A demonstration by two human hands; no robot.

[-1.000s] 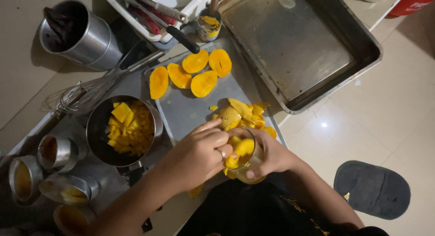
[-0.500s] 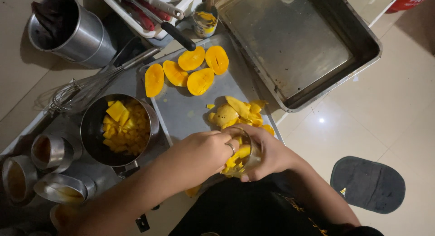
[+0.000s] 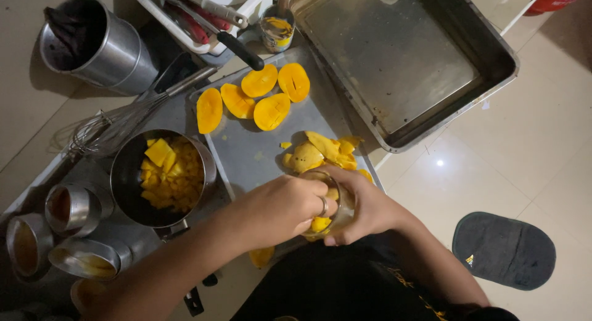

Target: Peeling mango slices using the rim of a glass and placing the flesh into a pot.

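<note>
— What are the two hands doing?

— They meet over the near edge of a flat metal tray. The right hand is wrapped around a clear glass, fingers curled on its far side. The left hand is closed too, pressed against the glass rim from the other side, a ring on one finger. It seems to grip a mango piece against the glass, though the knuckles hide most of it — only a bit of yellow shows below the hands.

— And where is the rest of the fruit?

— Just beyond the hands, on the same tray, lies a heap of mango peels, touching the glass or nearly so. Farther up the tray sit four mango halves, flesh side up, close together. To the left, beside the tray, a dark round pot holds yellow mango cubes.

— Anything else around?

— A wire whisk lies above the pot. Three small steel cups stand at the lower left and a tall steel container at the upper left. A large, deep metal pan sits at the upper right, and a dark grey mat lies on the tiled floor, well apart from the hands.
</note>
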